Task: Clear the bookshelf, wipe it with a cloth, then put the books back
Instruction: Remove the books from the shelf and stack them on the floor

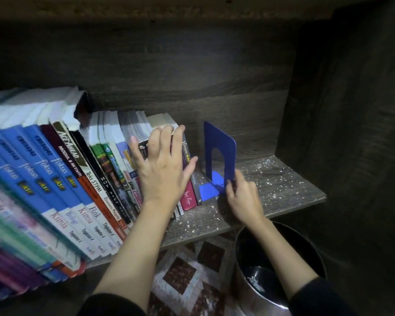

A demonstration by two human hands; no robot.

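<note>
Our left hand [162, 169] lies flat on the books [78, 179] just left of the bookend [219, 149], fingers straight and gripping nothing. Our right hand [242, 197] pinches the blue bookend's near lower edge. It stands upright on the shelf [271, 185], just apart from the last book. White flecks lie to the right of the bookend, and a metal bin [244, 281] sits below it.

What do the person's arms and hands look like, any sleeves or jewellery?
The left hand and right hand are bare: no gloves, and no rings, watch or bracelet show. The forearms are uncovered; a black left sleeve and a black right sleeve begin near the elbows.
</note>
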